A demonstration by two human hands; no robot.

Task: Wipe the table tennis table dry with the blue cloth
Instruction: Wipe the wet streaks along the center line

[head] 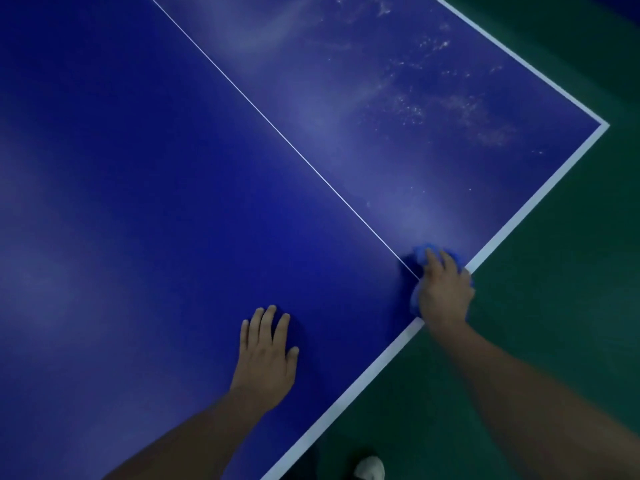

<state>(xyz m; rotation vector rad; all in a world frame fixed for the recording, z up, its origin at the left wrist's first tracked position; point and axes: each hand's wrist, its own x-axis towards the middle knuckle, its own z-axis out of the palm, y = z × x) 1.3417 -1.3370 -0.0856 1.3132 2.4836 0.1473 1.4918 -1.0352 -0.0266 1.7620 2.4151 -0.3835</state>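
The blue table tennis table (pixel 156 174) fills most of the view, with a thin white centre line (pixel 277 133) running diagonally. My right hand (pixel 445 289) presses the blue cloth (pixel 420 255) onto the table right at the white end edge, where the centre line meets it. Most of the cloth is hidden under the hand. My left hand (pixel 266 355) lies flat on the table with fingers spread, holding nothing, left of the centre line. Water droplets and smears (pixel 433 91) cover the right half toward the corner.
The table's white border (pixel 540 192) runs along the near end to a corner (pixel 604 124) at the right. Green floor (pixel 554 306) lies beyond the edge. A light shoe (pixel 370 467) shows at the bottom below the table edge.
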